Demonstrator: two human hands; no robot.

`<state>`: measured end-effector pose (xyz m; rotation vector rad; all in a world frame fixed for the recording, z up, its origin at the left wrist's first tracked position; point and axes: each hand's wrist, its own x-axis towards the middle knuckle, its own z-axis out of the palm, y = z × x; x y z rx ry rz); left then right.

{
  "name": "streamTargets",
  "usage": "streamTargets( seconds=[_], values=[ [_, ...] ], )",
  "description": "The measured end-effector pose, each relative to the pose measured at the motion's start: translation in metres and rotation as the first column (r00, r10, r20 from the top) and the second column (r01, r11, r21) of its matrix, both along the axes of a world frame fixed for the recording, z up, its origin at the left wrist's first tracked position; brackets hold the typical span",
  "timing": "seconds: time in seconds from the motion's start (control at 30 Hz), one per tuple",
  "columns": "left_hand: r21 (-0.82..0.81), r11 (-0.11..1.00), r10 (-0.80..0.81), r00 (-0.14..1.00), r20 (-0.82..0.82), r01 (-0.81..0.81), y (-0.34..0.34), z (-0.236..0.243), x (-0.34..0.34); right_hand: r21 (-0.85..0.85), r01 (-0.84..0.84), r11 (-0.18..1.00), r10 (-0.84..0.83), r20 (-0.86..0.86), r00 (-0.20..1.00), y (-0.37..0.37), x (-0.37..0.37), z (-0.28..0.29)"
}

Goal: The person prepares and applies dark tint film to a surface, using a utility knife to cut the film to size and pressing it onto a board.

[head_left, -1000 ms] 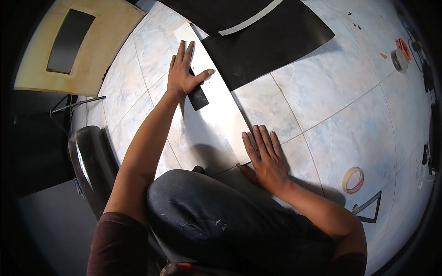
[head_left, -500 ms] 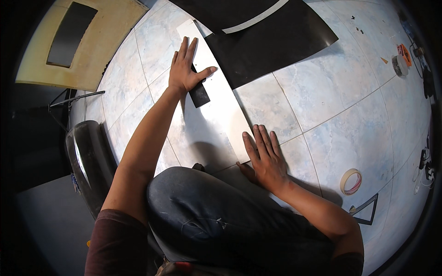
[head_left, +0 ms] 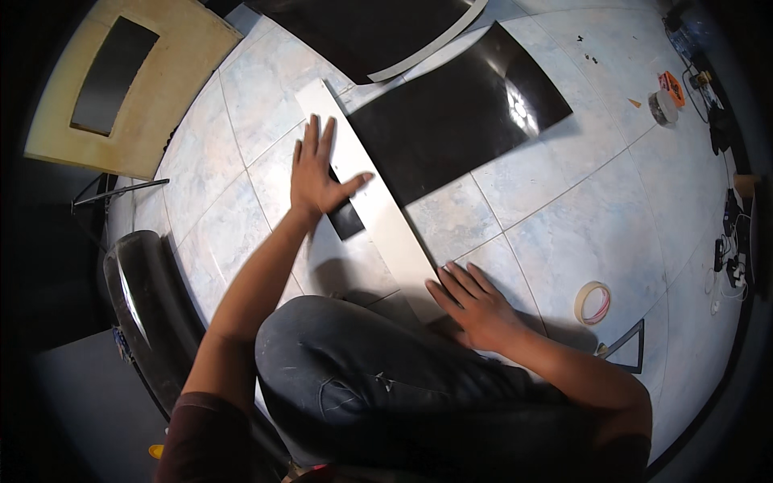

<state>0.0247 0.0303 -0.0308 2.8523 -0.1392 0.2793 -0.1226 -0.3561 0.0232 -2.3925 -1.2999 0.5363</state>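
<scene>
A long flat white strip (head_left: pixel 385 217) lies slantwise on the tiled floor in front of my knee, along the left edge of a glossy black sheet (head_left: pixel 459 113). My left hand (head_left: pixel 316 173) rests on the strip's farther half, fingers spread and thumb reaching across it. A small black piece (head_left: pixel 348 223) sticks out on the strip's left side, partly hidden by that hand. At the strip's near end, my right hand (head_left: pixel 477 307) lies with outstretched fingers over its right edge; its thumb is hidden. Neither hand grasps anything.
Another black sheet with a pale curved border (head_left: pixel 362 32) lies beyond. A tape roll (head_left: pixel 593 303) and a black triangular frame (head_left: pixel 632 350) are at right, cables (head_left: pixel 733 270) farther right. At left are a curved black part (head_left: pixel 153 294) and a yellowish panel with a cutout (head_left: pixel 121 97).
Both hands, the white strip and the small black piece have moved toward me across the tiles. The nearer black sheet has come closer too, showing more of its surface. The view has shifted slightly.
</scene>
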Motion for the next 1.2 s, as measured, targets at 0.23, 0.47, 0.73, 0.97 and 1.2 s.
streamTargets(
  seconds=[0.23,0.47,0.73,0.97,1.2],
  values=[
    [-0.014,1.0,-0.017,0.997,-0.069,0.016,-0.044,0.022,-0.059,0.009,-0.001,1.0,0.0,0.14,0.99,-0.046,-0.016,0.023],
    [0.012,1.0,-0.019,0.997,-0.07,0.02,-0.039,0.012,-0.059,0.202,0.098,0.975,-0.151,0.265,0.952,0.001,0.05,0.018],
    [0.045,0.998,-0.039,0.997,-0.06,0.041,-0.042,0.004,-0.054,0.282,0.059,0.958,-0.118,0.198,0.973,0.07,0.046,-0.04],
    [0.047,0.998,-0.048,0.996,-0.081,0.052,-0.037,0.003,-0.053,0.295,0.024,0.955,-0.103,0.255,0.961,0.07,0.047,-0.047],
    [0.205,0.978,-0.013,0.986,-0.165,0.047,-0.05,0.036,-0.042,0.278,0.041,0.96,-0.111,0.242,0.964,0.071,0.043,-0.045]
  ],
)
